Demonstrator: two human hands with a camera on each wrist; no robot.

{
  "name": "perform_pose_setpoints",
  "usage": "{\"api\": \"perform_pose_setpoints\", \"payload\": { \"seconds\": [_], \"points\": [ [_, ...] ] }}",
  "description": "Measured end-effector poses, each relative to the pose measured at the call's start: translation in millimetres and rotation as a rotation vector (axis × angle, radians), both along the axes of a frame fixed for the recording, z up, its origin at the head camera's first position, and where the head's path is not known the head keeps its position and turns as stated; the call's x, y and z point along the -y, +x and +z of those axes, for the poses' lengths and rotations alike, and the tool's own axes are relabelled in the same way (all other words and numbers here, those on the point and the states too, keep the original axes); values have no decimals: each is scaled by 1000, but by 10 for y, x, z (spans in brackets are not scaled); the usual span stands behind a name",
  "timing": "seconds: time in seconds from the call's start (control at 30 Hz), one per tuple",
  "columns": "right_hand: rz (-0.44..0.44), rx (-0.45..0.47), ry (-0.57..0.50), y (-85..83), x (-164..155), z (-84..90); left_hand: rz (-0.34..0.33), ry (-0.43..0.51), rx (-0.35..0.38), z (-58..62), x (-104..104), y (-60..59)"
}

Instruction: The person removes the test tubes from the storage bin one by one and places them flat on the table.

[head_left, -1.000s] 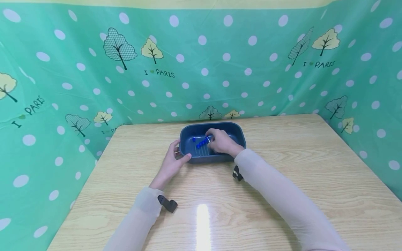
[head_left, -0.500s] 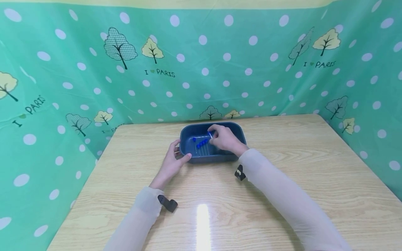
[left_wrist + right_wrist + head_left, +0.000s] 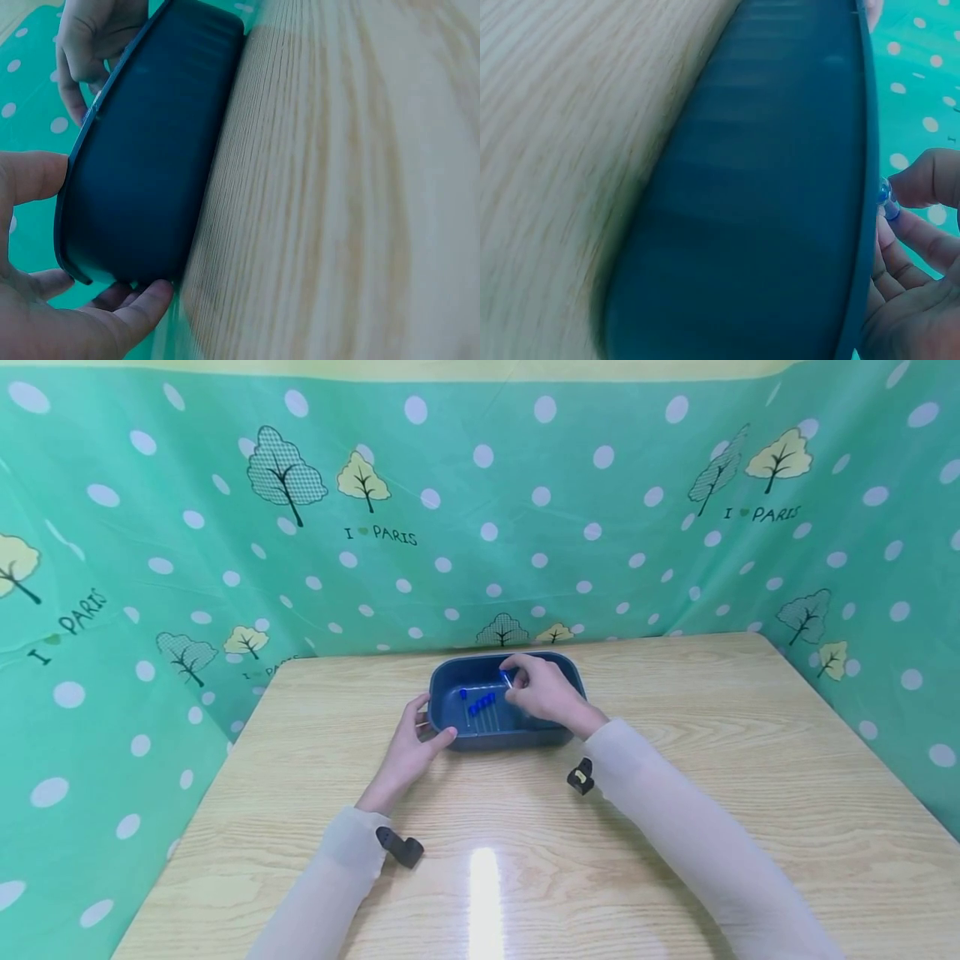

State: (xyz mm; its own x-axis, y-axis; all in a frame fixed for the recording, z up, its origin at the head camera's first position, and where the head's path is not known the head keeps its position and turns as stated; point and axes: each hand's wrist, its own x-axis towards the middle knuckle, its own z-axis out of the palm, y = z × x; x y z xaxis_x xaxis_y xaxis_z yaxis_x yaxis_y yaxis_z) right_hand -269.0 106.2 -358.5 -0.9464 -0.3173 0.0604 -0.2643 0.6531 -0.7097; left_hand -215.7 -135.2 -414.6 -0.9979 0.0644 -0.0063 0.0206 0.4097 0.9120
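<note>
- A dark blue tub point(image 3: 507, 739) sits on the wooden table point(image 3: 675, 793), toward the table's far edge, near the green dotted cloth point(image 3: 480, 527) that hangs behind it.
- The left hand point(image 3: 411, 752) grips the tub's left end: the thumb lies over the rim and the fingers curl round the outer wall, as the left wrist view shows.
- The right hand point(image 3: 546, 692) is over the right half of the tub, its fingertips pinching a small clear tube with a blue cap point(image 3: 506, 677), lifted above the tub's floor.
- The right wrist view shows that tube point(image 3: 886, 199) just at the tub's rim, held between thumb and fingers.
- More blue-capped tubes point(image 3: 480, 703) lie in a row on the tub's floor, left of the right hand.
- Both sleeves point(image 3: 660, 827) rest low over the table, nearer than the tub.
</note>
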Motion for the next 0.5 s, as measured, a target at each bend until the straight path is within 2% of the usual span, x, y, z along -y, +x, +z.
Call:
{"api": "perform_pose_setpoints", "payload": {
  "seconds": [0.5],
  "points": [
    [-3, -16, -56, 144, -78, -1, 2, -11, 8, -10, 2, -9]
  ]
}}
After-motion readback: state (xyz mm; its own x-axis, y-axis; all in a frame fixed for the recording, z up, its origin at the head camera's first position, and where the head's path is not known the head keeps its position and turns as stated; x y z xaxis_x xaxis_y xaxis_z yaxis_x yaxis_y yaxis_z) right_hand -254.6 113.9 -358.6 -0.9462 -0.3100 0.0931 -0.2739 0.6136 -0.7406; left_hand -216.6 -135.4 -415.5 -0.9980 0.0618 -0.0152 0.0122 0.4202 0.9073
